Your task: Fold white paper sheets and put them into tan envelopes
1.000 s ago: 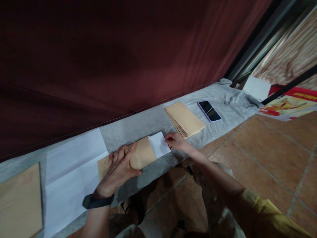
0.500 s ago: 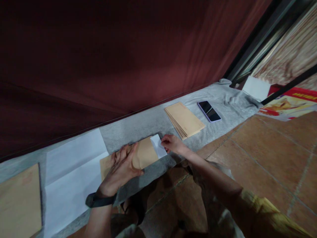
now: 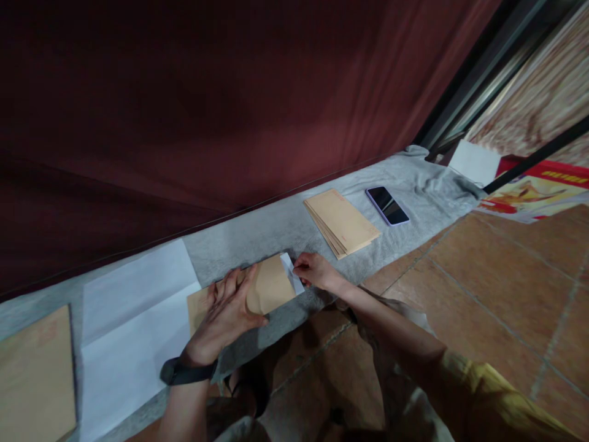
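A brown envelope [image 3: 269, 286] lies on the grey cloth [image 3: 257, 236] in front of me. My left hand [image 3: 225, 316], with a black band at the wrist, lies on the envelope with fingers spread and thumb at its near edge. A folded white paper [image 3: 291, 270] sticks a little way out of the envelope's right end. My right hand [image 3: 313, 271] pinches that paper's end with closed fingers.
White sheets of paper [image 3: 133, 307] lie unfolded to the left, with another brown envelope [image 3: 34, 374] at the far left. A stack of brown envelopes [image 3: 341, 221] and a phone [image 3: 387, 205] lie to the right. A dark red curtain hangs behind; tiled floor is to the right.
My right hand has pushed the white paper leftward into the envelope; far less of it shows now. My left hand has stayed on the envelope.
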Tool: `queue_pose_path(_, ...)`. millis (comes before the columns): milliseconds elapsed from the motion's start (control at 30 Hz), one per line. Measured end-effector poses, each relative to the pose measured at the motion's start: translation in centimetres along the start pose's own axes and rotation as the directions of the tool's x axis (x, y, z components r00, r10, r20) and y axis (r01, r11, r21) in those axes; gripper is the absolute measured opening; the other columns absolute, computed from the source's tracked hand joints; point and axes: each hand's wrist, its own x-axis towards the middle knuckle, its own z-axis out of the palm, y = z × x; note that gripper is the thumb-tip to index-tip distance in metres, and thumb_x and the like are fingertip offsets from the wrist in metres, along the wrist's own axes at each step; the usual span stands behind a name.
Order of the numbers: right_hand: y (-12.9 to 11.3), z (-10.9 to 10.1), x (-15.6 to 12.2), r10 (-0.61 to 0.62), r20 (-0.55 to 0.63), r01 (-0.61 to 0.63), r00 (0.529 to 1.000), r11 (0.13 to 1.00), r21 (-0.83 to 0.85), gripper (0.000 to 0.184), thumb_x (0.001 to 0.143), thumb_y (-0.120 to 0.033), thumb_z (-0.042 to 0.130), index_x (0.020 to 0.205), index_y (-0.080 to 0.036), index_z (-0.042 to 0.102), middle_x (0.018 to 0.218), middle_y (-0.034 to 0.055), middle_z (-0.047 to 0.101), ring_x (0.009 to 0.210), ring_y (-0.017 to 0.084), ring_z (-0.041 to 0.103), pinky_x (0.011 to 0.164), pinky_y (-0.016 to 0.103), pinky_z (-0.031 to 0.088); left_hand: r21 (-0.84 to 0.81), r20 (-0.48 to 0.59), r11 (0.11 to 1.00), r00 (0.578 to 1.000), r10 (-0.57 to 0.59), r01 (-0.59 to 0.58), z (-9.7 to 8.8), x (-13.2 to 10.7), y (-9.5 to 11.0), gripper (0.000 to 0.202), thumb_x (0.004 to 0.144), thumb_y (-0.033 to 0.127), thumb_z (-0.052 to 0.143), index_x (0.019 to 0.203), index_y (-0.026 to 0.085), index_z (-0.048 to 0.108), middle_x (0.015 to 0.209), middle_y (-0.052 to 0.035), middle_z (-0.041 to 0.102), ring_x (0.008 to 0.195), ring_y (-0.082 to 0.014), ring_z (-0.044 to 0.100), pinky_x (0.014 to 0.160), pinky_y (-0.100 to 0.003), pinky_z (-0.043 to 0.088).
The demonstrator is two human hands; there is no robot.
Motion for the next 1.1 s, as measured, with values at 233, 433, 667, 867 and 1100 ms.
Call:
queue_pose_path(233,0.4,0.3,0.0,0.005,0.034,-0.007,0.999,0.998,0.060,0.015,0.087,-0.008,0.058,0.076,-0.019,0.058,0.052,-0.0063,0.055,0.045,0.010,0.056,0.044,0.019,0.044,0.004,0.008,1.000,1.000,0.003,-0.003,-0.2,0.0,0.1,0.112,0.066,0.050,0.073,0.157,0.030,0.011,0.157,-0.0137,0.028,0.147,-0.0361,0.023,0.118,-0.059,0.015)
queue_pose_path(433,-0.3,0.2,-0.3,-0.011,0.029,0.012,1.000,1.000,-0.027,0.013,0.086,-0.012,0.063,0.075,-0.018,0.060,0.053,-0.0062,0.055,0.044,0.009,0.054,0.043,0.018,0.040,0.013,-0.006,1.000,1.000,0.013,-0.013,0.2,0.1,0.0,0.112,0.065,0.050,0.073,0.157,0.029,0.013,0.156,-0.0142,0.030,0.147,-0.0368,0.023,0.117,-0.058,0.016)
queue_pose_path(667,-0.1,0.1,-0.2,0.058,0.096,-0.067,0.994,0.993,0.102,0.016,0.086,-0.007,0.061,0.075,-0.019,0.062,0.052,-0.0068,0.055,0.048,0.010,0.057,0.048,0.019,0.047,0.001,0.013,1.000,1.000,-0.007,0.007,-0.4,0.1,0.4,0.111,0.065,0.049,0.073,0.157,0.030,0.013,0.156,-0.0128,0.031,0.146,-0.0345,0.025,0.117,-0.056,0.017)
queue_pose_path(867,0.2,-0.2,-0.5,0.044,0.108,-0.048,0.993,0.998,0.038,0.014,0.085,-0.008,0.061,0.075,-0.018,0.063,0.057,-0.0049,0.060,0.051,0.009,0.057,0.047,0.018,0.046,0.012,-0.001,1.000,1.000,0.007,-0.007,0.0,0.2,0.1,0.113,0.064,0.048,0.075,0.156,0.028,0.012,0.156,-0.0146,0.030,0.146,-0.0355,0.026,0.117,-0.056,0.018)
queue_pose_path(1100,-0.3,-0.3,-1.1,0.009,0.128,0.004,0.992,0.995,-0.101,0.009,0.084,-0.011,0.061,0.082,-0.017,0.069,0.063,-0.0033,0.064,0.051,0.009,0.054,0.047,0.019,0.039,0.012,-0.027,0.999,0.999,0.030,-0.029,0.2,0.1,-0.1,0.111,0.066,0.049,0.073,0.156,0.028,0.013,0.155,-0.0141,0.031,0.146,-0.0368,0.024,0.116,-0.057,0.018)
